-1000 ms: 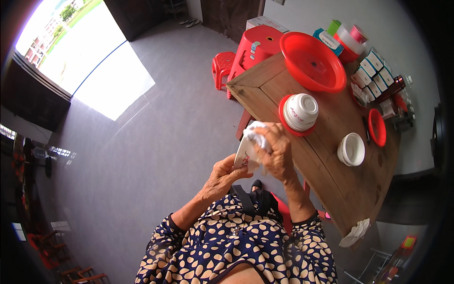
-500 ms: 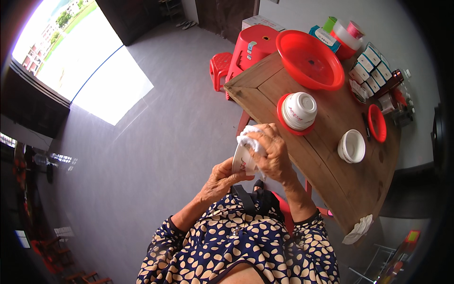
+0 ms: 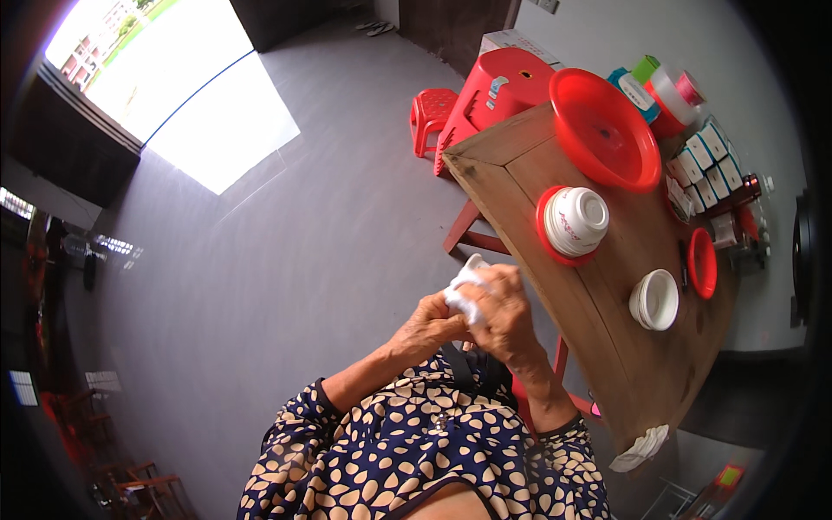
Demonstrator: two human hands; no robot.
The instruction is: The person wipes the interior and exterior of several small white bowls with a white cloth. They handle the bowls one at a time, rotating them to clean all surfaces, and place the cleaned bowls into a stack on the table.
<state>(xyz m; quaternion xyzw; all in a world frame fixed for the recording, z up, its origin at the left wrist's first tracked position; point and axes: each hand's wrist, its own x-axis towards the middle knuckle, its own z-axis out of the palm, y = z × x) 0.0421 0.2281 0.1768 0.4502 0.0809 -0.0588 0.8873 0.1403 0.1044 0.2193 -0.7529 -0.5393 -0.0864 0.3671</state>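
In front of my body, beside the table's left edge, my left hand [image 3: 427,328] is closed on a white bowl, now mostly covered by fingers and cloth. My right hand [image 3: 504,314] grips a white cloth [image 3: 465,297] and presses it against the bowl; it is slightly blurred. On the wooden table [image 3: 598,321] to the right, a stack of upside-down white bowls [image 3: 577,221] rests in a red dish [image 3: 548,227]. Nearer to me, another stack of white bowls [image 3: 654,301] lies tipped on its side.
A large red basin [image 3: 605,130] occupies the table's far end, with a red plate [image 3: 703,263] and small boxes [image 3: 706,165] along the wall. Red stools [image 3: 498,91] stand beyond the table. A crumpled white cloth [image 3: 641,449] hangs at its near corner.
The bowl has turned in my hands, so its printed side no longer shows. My right hand has moved lower with the cloth. The whole view has shifted, with the table appearing farther right.
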